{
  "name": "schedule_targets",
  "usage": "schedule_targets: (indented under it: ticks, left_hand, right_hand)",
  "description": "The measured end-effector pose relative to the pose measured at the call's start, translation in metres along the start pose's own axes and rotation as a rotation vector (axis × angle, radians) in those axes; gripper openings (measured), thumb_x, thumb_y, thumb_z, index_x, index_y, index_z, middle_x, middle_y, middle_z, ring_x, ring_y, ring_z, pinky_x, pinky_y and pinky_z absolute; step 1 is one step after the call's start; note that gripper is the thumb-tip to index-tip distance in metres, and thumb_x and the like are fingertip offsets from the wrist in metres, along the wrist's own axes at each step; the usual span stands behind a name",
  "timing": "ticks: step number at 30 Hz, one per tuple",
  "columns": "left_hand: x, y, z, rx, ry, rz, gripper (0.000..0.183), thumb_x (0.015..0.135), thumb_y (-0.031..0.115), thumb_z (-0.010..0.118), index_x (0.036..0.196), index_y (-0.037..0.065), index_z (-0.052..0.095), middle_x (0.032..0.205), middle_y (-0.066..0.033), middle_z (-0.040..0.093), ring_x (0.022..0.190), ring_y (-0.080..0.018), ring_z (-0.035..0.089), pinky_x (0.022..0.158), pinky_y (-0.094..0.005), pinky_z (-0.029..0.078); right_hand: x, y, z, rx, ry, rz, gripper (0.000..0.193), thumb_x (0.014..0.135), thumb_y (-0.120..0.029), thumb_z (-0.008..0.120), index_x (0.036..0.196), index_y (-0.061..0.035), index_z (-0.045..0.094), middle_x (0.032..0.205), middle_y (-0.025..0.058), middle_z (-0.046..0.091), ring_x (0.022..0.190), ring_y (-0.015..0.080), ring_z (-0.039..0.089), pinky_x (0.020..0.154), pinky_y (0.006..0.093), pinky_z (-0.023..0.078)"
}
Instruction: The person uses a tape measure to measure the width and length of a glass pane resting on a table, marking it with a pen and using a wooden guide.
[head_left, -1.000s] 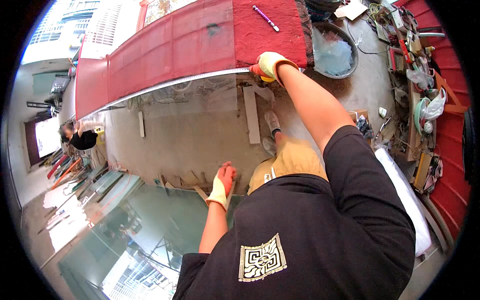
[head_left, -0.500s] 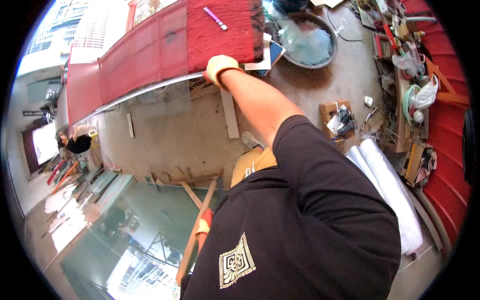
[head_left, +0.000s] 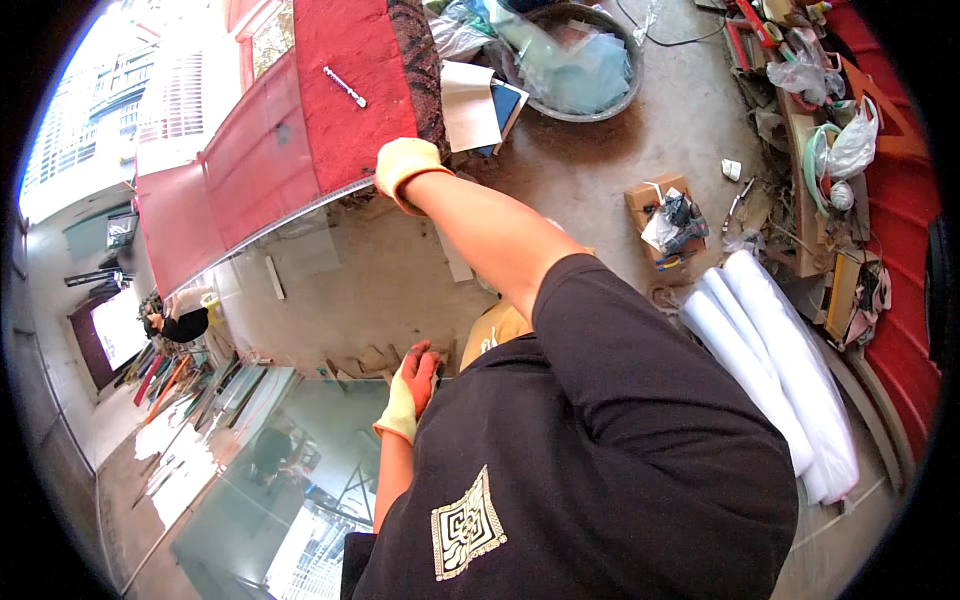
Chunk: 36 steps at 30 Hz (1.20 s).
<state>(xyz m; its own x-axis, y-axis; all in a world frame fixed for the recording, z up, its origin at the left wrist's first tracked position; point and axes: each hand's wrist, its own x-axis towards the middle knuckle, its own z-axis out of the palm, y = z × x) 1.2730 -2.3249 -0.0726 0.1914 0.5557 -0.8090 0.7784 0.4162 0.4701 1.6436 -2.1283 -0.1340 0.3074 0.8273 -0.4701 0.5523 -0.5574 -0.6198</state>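
Note:
A red carpet-topped table (head_left: 355, 60) stretches across the upper left, with a see-through sheet (head_left: 240, 170) over its left part. My right hand (head_left: 408, 168), in a cream work glove, curls over the front edge close to the table's right corner. Its fingertips are hidden, and a pale strip (head_left: 280, 220) along that edge ends at the hand. A slim purple-and-white tool (head_left: 345, 87) lies on the carpet beyond it. My left hand (head_left: 408, 390), gloved with a red-orange palm, is raised in front of my body, fingers stretched and nothing visible in them.
Large glass panes (head_left: 240, 500) lie low on the left, reflecting a bright window. A round tub (head_left: 590, 70) of clear scraps stands far right of the table, near papers (head_left: 470, 110). A cardboard box (head_left: 668, 220) and white rolls (head_left: 770, 370) sit right. Another person (head_left: 183, 322) bends far left.
My right hand has moved along the table edge toward its right corner. My left hand has risen into fuller view, and the wooden strips beside it no longer show.

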Motion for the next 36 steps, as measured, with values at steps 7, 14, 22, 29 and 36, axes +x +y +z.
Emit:
schedule_targets:
  ticks: [7, 14, 22, 29, 36]
  left_hand:
    - [0.043, 0.116, -0.018, 0.215, 0.177, 0.314, 0.044, 0.110, 0.026, 0.061, 0.147, 0.002, 0.061, 0.141, -0.0183, 0.070, 0.132, -0.0257, 0.066, 0.113, -0.0364, 0.049]
    - [0.140, 0.217, -0.034, 0.710, 0.584, 0.745, 0.045, 0.101, 0.020, 0.070, 0.143, 0.003, 0.063, 0.143, -0.0262, 0.064, 0.133, -0.0434, 0.062, 0.114, -0.0437, 0.050]
    - [0.253, 0.221, -0.036, 0.988, 0.748, 0.617, 0.076, 0.096, 0.036, 0.071, 0.160, 0.003, 0.047, 0.163, -0.0257, 0.045, 0.156, -0.0432, 0.037, 0.126, -0.0576, 0.031]
    - [0.254, 0.236, -0.039, 0.991, 0.699, 0.622, 0.072, 0.099, 0.036, 0.068, 0.157, -0.002, 0.048, 0.160, -0.0294, 0.049, 0.152, -0.0455, 0.043, 0.127, -0.0582, 0.029]
    - [0.268, 0.243, -0.025, 1.075, 0.671, 0.451, 0.070, 0.097, 0.030, 0.064, 0.155, -0.006, 0.047, 0.163, -0.0319, 0.044, 0.154, -0.0463, 0.040, 0.127, -0.0575, 0.029]
  right_hand:
    - [0.003, 0.019, -0.033, -0.044, -0.090, -0.002, 0.035, 0.092, -0.026, 0.069, 0.118, -0.0089, 0.083, 0.123, 0.0196, 0.079, 0.118, 0.0343, 0.076, 0.097, 0.0454, 0.061]
    - [0.013, 0.007, -0.043, -0.105, -0.197, -0.007, 0.038, 0.090, -0.041, 0.076, 0.111, -0.0116, 0.085, 0.114, 0.0204, 0.079, 0.110, 0.0382, 0.077, 0.094, 0.0467, 0.062]
    - [0.027, 0.012, -0.033, -0.149, -0.139, -0.016, 0.047, 0.095, -0.052, 0.070, 0.113, -0.0097, 0.082, 0.112, 0.0206, 0.079, 0.110, 0.0400, 0.075, 0.097, 0.0476, 0.060]
    - [0.031, 0.006, -0.043, -0.071, -0.190, -0.030, 0.046, 0.091, -0.050, 0.071, 0.107, -0.0081, 0.082, 0.107, 0.0238, 0.079, 0.105, 0.0416, 0.076, 0.093, 0.0510, 0.061]
    - [0.058, -0.015, -0.047, 0.173, -0.296, -0.050, 0.046, 0.098, -0.044, 0.068, 0.117, -0.0021, 0.072, 0.112, 0.0274, 0.076, 0.108, 0.0451, 0.073, 0.095, 0.0528, 0.058]
